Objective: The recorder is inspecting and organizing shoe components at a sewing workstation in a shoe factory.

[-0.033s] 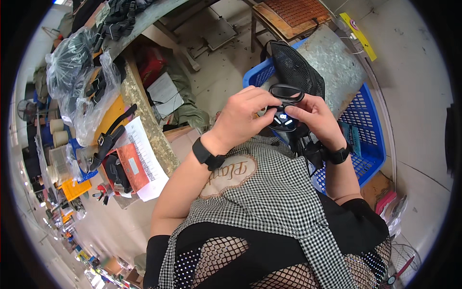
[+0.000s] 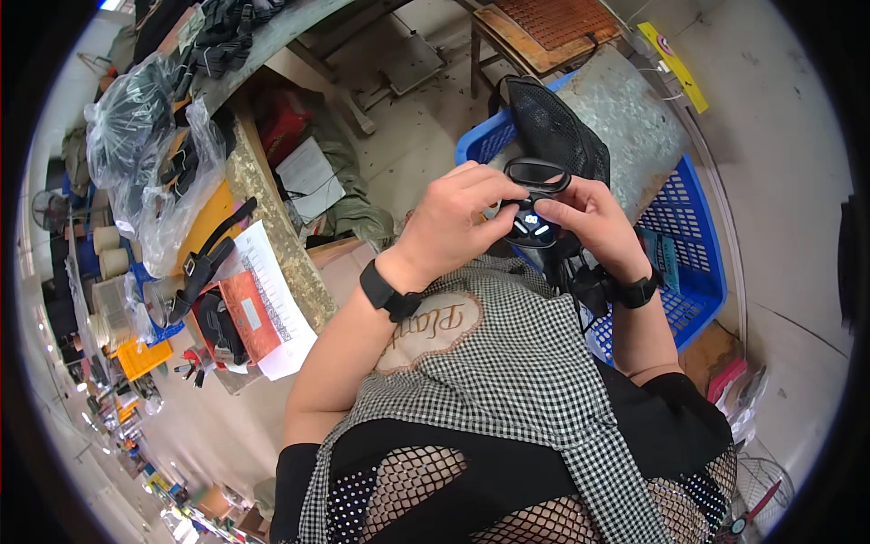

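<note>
We pinch a small black case [image 2: 534,238].
Our left hand [image 2: 460,214] and right hand [image 2: 594,218] press on it, near the blue basket [image 2: 711,283]. It looks smooth, so if we hold too loosely, it might slip and fall.

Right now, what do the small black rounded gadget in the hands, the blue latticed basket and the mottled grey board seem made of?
Small black rounded gadget: probably hard plastic, glossy, judging by its reflections.
Blue latticed basket: likely moulded plastic, slight sheen, suggested by even colour and regular openings.
Mottled grey board: metal sheet or laminate, unclear; the patchy, worn surface fits both.
</note>
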A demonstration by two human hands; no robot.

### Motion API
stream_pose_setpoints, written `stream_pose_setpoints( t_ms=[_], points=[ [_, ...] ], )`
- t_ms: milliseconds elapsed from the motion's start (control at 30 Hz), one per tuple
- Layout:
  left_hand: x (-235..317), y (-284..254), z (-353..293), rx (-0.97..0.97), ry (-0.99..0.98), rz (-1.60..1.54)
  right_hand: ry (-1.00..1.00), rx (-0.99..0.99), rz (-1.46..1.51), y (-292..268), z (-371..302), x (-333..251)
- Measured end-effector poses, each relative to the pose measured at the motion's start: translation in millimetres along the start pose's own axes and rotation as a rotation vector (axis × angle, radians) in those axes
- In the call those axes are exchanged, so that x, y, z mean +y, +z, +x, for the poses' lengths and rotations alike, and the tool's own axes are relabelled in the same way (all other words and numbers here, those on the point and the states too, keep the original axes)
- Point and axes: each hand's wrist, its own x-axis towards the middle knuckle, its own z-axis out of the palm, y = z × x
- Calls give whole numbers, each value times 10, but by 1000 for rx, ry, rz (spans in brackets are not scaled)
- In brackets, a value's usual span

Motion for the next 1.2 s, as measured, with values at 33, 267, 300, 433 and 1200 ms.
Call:
stream_pose_setpoints(
  t_ms=[33,267,300,433,1200],
  points=[
    [10,-7,0,-2,3,19,-7,-4,9,-3,0,7],
    [-54,-41,-18,3,3,35,6,-20,26,-13,-33,-53],
    [-48,-43,-20,1,4,34,6,-18,26,-19,-35,-53],
    [57,-50,-1,-13,-85,-69,32,-39,27,-46,-36,-54],
    [47,-61,-61,-25,-801,-835,-40,-141,24,-31,-44,-7]
  ],
)
